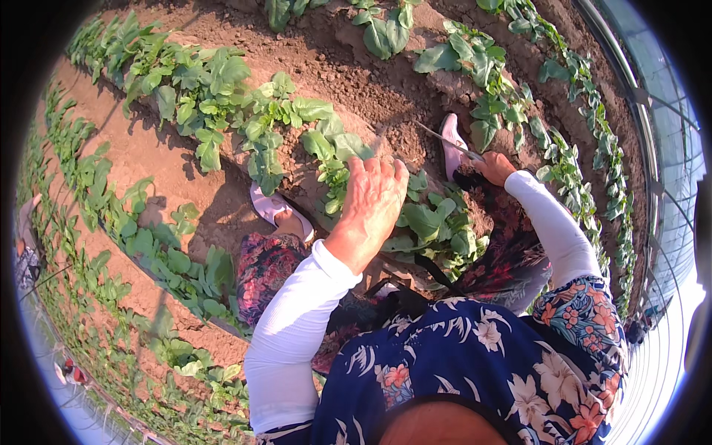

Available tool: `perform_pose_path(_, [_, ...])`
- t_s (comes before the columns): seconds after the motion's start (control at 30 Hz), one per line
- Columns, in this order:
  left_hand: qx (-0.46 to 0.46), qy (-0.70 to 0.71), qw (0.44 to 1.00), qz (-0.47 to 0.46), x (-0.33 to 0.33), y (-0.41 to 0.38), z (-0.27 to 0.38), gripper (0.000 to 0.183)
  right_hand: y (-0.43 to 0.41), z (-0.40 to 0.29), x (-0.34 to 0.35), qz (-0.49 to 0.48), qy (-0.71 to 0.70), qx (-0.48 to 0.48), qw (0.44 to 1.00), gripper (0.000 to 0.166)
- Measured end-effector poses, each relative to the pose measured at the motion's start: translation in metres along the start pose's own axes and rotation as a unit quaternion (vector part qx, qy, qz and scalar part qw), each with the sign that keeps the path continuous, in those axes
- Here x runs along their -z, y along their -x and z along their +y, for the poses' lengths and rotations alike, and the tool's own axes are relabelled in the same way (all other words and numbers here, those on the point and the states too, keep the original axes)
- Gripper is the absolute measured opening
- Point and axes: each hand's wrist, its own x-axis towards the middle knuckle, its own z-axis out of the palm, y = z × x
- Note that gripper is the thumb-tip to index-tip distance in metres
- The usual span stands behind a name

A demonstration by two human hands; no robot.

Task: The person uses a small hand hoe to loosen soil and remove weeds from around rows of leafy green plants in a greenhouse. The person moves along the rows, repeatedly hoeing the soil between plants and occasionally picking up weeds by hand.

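Observation:
My left hand (371, 201) hangs over a row of leafy green plants (328, 139), back up, with its fingers bent. Its palm and whatever may lie under the fingers are hidden. My right hand (495, 168) is closed on the near end of a thin, long-shafted hand tool (444, 138). The tool slants away to the upper left, over the pink shoe (453, 136) on my right foot, its far tip close to the loose soil (409, 130). What kind of tool head it has cannot be made out. Below my left hand, more leaves (431, 219) grow between my legs.
My left foot's pink shoe (281, 210) stands on the soil beside the row. Further plant rows (161, 245) run along both sides on soil ridges. A metal rail (628, 67) and greenhouse sheeting (664, 100) border the right. Another person (26, 250) is at the far left.

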Motion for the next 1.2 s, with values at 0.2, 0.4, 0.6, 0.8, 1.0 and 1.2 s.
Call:
perform_pose_path(0.2, [0.015, 0.001, 0.999, -0.044, -0.002, 0.002, -0.002, 0.041, -0.009, -0.062, 0.008, 0.084, -0.05, 0.088, 0.991, 0.028])
perform_pose_path(0.4, [0.03, -0.003, 0.999, -0.043, -0.002, 0.004, -0.004, 0.041, 0.006, -0.07, -0.006, 0.16, -0.241, 0.004, 0.957, 0.042])
perform_pose_path(0.6, [0.026, 0.0, 0.999, -0.034, 0.003, 0.002, -0.003, 0.039, -0.043, -0.053, -0.012, 0.092, -0.148, 0.001, 0.985, 0.048])
perform_pose_path(0.8, [0.044, 0.023, 0.999, 0.016, -0.002, 0.008, -0.007, 0.038, -0.104, -0.145, 0.041, 0.028, 0.118, 0.081, 0.989, 0.04])
perform_pose_path(1.0, [0.049, 0.033, 0.998, 0.01, -0.006, 0.006, -0.008, 0.04, -0.191, -0.218, 0.076, 0.095, -0.24, -0.045, 0.965, 0.054])
perform_pose_path(1.2, [0.051, 0.016, 0.998, -0.034, 0.002, 0.007, -0.013, 0.041, -0.242, -0.276, 0.14, 0.149, -0.236, -0.034, 0.96, 0.062])
